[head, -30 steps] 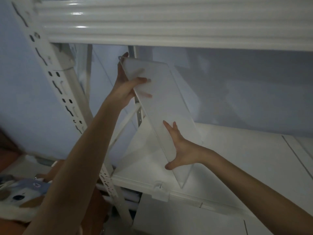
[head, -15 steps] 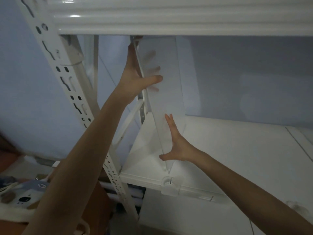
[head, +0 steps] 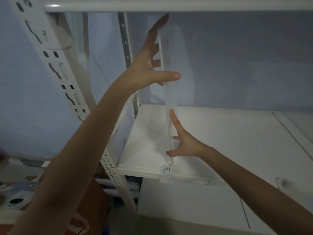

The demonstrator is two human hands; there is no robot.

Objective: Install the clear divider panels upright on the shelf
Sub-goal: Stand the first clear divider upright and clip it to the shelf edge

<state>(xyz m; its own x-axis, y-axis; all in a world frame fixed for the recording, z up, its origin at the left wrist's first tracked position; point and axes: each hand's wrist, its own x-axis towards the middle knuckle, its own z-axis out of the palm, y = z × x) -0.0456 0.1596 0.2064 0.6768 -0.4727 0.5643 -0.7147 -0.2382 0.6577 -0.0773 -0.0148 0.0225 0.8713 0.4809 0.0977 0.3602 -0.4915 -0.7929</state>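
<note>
A clear divider panel stands nearly upright on the white shelf, seen almost edge-on. Its bottom front corner sits at a clear plastic clip on the shelf's front edge. My left hand holds the panel high up, fingers stretched along its left face and thumb across its front edge. My right hand holds the lower front edge, thumb on the left side and fingers along the right face.
A white perforated upright post slants down at the left. The upper shelf's underside spans the top of the view, just above the panel. A second white shelf lies below. Soft items lie on the floor at the lower left.
The panel has swung from a slanted pose to nearly upright, and its bottom corner has come down to the front clip. Both hands moved with it, the left one rising.
</note>
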